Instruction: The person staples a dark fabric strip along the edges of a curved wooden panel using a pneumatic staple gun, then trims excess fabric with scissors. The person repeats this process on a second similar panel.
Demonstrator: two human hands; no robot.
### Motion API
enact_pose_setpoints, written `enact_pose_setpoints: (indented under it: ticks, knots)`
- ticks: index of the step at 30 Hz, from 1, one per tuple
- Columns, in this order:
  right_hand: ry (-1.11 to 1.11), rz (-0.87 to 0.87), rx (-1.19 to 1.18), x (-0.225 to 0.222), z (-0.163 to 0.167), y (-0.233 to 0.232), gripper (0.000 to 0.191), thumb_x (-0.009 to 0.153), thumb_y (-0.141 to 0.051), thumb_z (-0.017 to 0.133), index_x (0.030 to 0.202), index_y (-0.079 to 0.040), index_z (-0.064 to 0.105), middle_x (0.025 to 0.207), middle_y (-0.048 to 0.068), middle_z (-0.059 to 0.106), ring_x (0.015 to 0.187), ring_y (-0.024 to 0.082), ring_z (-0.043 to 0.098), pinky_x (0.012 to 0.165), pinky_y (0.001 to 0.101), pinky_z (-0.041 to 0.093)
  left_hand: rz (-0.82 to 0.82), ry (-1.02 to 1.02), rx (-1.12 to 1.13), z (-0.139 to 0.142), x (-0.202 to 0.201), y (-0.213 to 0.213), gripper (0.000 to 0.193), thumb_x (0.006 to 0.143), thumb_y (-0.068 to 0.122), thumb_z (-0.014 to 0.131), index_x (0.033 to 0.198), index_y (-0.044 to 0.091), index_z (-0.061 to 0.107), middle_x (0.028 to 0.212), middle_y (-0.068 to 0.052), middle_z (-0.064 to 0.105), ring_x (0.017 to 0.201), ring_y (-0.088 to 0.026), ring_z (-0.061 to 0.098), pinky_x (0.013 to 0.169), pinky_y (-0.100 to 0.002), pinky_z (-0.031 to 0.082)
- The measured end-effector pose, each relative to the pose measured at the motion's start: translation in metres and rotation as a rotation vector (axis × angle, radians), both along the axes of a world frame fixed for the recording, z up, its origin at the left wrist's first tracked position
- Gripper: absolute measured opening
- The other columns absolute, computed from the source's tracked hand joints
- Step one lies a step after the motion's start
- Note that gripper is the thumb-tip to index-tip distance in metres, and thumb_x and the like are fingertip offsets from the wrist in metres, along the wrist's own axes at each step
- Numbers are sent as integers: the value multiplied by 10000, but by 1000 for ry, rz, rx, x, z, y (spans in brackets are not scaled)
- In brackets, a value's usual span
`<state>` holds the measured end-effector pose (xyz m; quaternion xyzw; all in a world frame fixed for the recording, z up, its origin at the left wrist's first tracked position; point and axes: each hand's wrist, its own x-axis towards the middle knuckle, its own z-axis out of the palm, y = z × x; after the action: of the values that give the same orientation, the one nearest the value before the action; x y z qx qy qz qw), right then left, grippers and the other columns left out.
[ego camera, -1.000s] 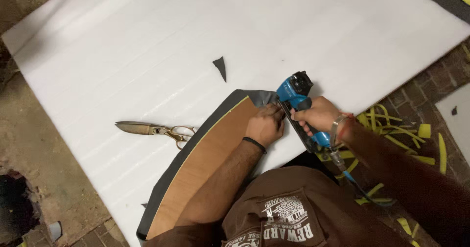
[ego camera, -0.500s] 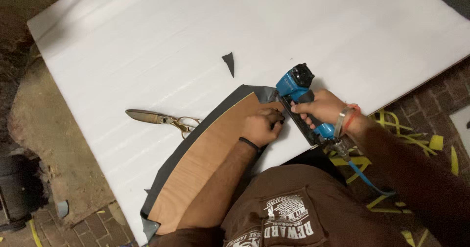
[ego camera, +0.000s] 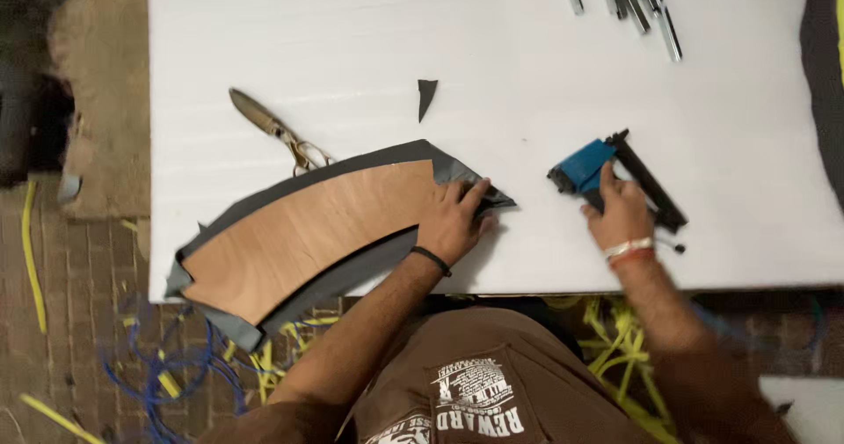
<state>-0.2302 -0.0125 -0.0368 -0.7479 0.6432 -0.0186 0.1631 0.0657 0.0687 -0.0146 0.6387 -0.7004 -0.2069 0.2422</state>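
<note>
Left hand (ego camera: 453, 220): fingers flat, pressing grey fabric (ego camera: 457, 170) onto curved plywood panel (ego camera: 308, 233).
Right hand (ego camera: 620, 211): grasping blue stapler (ego camera: 587, 164).
Handling: panel stiff, light; fabric limp; hold near front edge.

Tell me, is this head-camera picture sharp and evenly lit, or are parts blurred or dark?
Head view: the white tabletop is brightly, evenly lit; the right hand on the blue and black staple gun looks slightly motion-blurred; the left hand on the curved plywood panel edged in grey fabric is sharper; the brick floor at left lies dim.
</note>
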Motion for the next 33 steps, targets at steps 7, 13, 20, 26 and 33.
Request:
enact_pose_setpoints:
  ticks: [7,13,20,26,33]
  knots:
    - [-286,91,-269,16,30,-13,312,850,-185,794,1142,-85,754,1235,182,591,1173,369,592,1004,435,515,146,-130,-29,-26,-18,-23,206,780,95,732,970,150,788,1049,-33,665,1046,-313,560,929,-410,496]
    - [-532,400,-92,122,54,-45,173,867,-184,774,1027,-120,781,1147,97,697,1100,280,655,971,398,540,252,-112,-76,-7,34,42,145,739,115,728,882,126,750,949,-20,678,929,-273,608,792,-420,521]
    - [-710,897,100,346,34,-38,263,909,-219,712,1141,-100,743,1164,110,721,1029,298,697,920,404,558,178,-113,-123,-4,67,73,204,763,74,676,948,118,748,1006,-31,687,1014,-272,627,868,-405,539]
    - [-475,874,161,481,16,-36,267,926,-248,698,1143,-106,761,1127,152,723,1032,353,689,941,454,540,128,-44,-179,-15,81,79,222,838,114,617,1007,112,760,1083,-57,683,1082,-268,612,917,-397,525]
    - [-76,732,190,524,-1,-52,457,852,-312,789,1123,40,681,1038,239,720,980,389,697,878,454,565,3,-45,-150,-21,100,79,173,868,139,626,970,148,764,1073,-24,679,1083,-244,610,935,-378,522]
